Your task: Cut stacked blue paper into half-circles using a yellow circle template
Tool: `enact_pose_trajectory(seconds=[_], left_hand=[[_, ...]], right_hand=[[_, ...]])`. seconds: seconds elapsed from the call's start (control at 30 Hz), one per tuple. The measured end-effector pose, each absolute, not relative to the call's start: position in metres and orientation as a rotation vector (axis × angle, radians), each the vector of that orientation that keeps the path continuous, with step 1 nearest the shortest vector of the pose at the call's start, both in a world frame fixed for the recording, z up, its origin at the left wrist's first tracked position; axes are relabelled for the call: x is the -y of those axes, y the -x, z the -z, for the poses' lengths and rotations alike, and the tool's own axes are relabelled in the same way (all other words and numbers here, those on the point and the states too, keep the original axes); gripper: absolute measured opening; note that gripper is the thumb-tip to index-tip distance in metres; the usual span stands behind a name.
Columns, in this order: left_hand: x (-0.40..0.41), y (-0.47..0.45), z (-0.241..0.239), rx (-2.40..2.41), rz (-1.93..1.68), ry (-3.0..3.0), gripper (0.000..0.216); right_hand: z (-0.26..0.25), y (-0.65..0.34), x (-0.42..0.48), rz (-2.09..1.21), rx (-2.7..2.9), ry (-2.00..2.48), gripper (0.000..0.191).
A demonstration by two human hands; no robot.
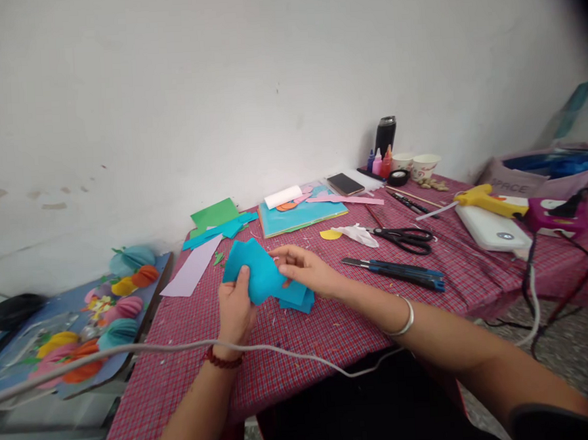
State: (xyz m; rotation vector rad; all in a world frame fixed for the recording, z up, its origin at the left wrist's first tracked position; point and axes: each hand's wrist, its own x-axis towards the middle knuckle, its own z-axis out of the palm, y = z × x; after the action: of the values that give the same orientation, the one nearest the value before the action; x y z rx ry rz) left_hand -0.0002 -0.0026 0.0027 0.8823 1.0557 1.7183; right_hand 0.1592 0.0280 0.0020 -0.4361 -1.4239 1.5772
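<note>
A bright blue sheet of paper [261, 274], bent and folded, is raised above the table between my hands. My left hand [235, 308] grips its lower left part, with the thumb lying across the front. At the paper's right edge, my right hand [304, 269] pinches with thumb and fingertips; its other fingers are curled. Below and partly behind the hands lie more blue paper pieces [301, 302] on the checked tablecloth [196, 343]. A lilac paper sheet [193, 268] rests to the left of the held paper.
Right of my hands lie a utility knife [400, 273], black scissors [403, 237] and a yellow glue gun [485, 200]. A white cable [192, 345] crosses in front of my left wrist. Paper ornaments [124, 308] stand on a board at left. Cups [425, 167] and a phone [345, 184] are farther back.
</note>
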Motion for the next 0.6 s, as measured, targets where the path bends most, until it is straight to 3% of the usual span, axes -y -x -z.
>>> enact_pose_trajectory(seconds=[0.17, 0.6], left_hand=[[0.003, 0.001, -0.002, -1.028, -1.579, -0.826, 0.025], [0.006, -0.002, 0.008, -1.149, -1.554, -1.034, 0.036]], right_hand=[[-0.005, -0.163, -0.03, -1.789, 1.224, 0.409, 0.035], [0.002, -0.159, -0.023, -1.855, 1.309, 0.408, 0.047]])
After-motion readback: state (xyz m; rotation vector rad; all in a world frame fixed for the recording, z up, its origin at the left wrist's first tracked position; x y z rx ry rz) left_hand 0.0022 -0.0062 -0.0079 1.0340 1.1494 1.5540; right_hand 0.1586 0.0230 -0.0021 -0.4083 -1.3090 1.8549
